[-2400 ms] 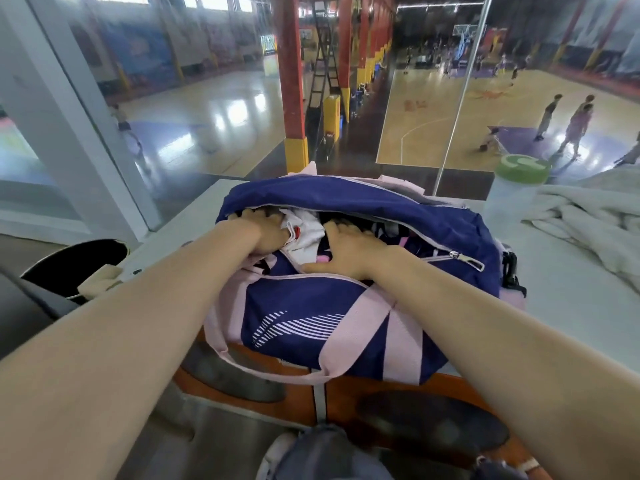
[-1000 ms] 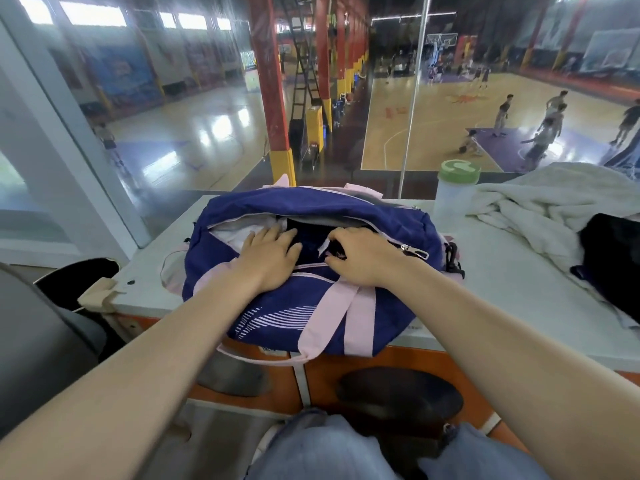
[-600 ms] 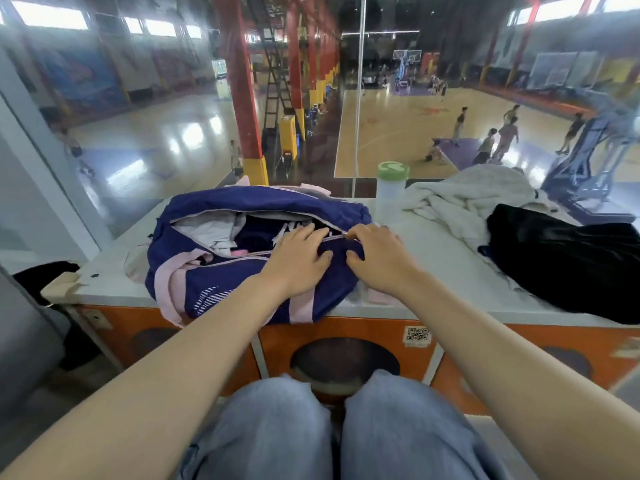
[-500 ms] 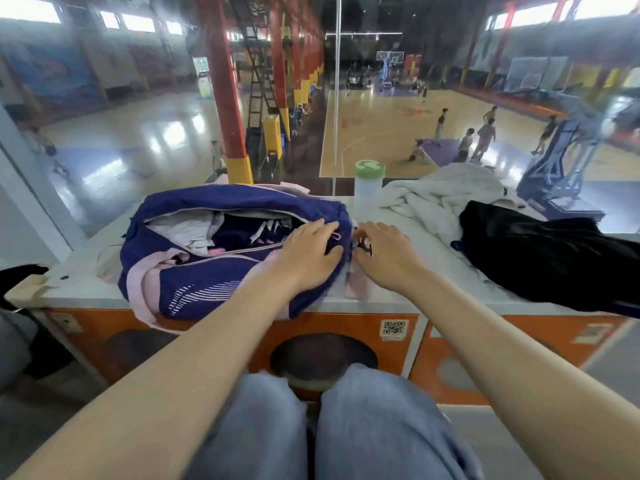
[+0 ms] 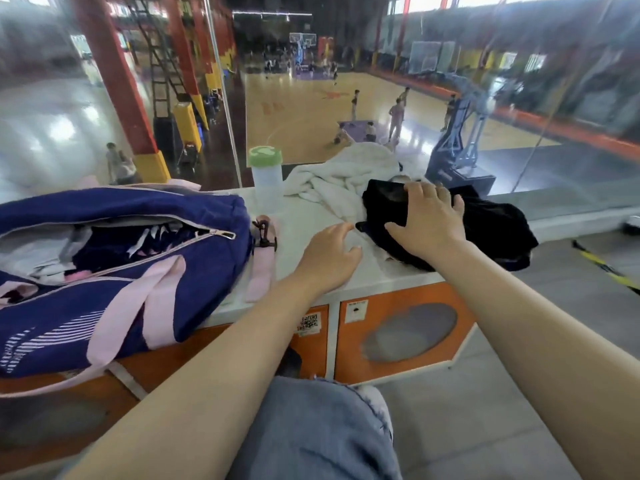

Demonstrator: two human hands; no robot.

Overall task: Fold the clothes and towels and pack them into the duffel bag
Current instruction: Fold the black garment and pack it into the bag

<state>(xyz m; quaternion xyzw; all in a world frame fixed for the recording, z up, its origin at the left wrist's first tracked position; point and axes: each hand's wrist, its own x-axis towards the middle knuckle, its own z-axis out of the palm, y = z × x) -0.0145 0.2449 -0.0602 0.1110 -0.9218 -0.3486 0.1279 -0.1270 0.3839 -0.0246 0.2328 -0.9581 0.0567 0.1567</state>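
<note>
My right hand (image 5: 427, 223) lies spread on the black garment (image 5: 485, 230), fingers loosely curved over its left end, not yet clenched. My left hand (image 5: 329, 254) hovers relaxed and empty just beside that end, over the counter (image 5: 304, 220). The garment's long axis runs left to right, away to my right. The bag (image 5: 121, 265) sits open, well to the left.

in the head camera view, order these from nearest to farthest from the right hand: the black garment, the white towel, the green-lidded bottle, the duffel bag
1. Black garment: directly under the right hand, touched by it.
2. White towel: just beyond and left of the garment.
3. Green-lidded bottle: further left, by the glass.
4. Duffel bag: far left of the counter.
</note>
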